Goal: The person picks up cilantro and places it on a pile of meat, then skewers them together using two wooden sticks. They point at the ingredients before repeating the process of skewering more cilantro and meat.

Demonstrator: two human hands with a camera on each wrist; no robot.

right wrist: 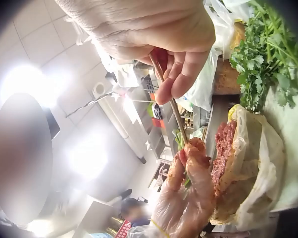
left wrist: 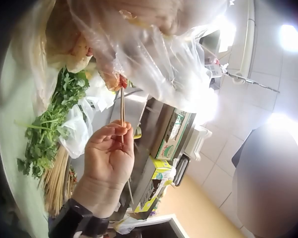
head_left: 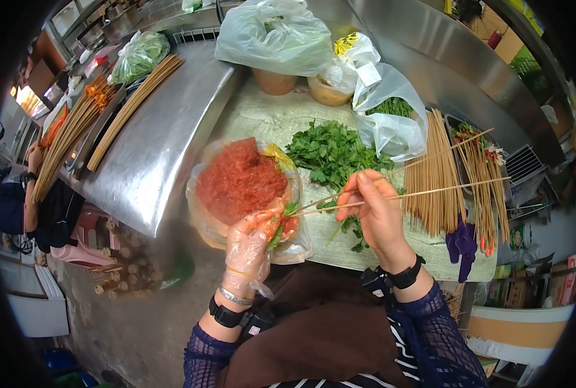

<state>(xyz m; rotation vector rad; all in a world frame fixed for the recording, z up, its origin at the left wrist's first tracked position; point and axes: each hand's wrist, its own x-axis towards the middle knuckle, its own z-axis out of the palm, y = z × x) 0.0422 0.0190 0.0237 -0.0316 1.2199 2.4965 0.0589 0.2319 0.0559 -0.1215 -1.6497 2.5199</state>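
1. Head view: gloved left hand (head_left: 249,244) pinches leafy greens and reddish meat at the left ends of two wooden skewers (head_left: 424,192). Bare right hand (head_left: 378,210) pinches both shafts partway along, fingers drawn close. Long axis: left to right, slanting far; shafts spread over the skewer bundle (head_left: 433,181) at right. Minced meat (head_left: 241,181) just beyond left hand, the nearer one; cilantro pile (head_left: 333,152) far of and between the hands. Tabletop's (head_left: 256,113) near edge close by.
2. Left wrist view: right fingertips and thumb meet on the shafts; a gap separates the hands. Glove plastic covers much of the left grip.
3. Right wrist view: gloved fingertips close round the loaded ends; minced meat just beside.
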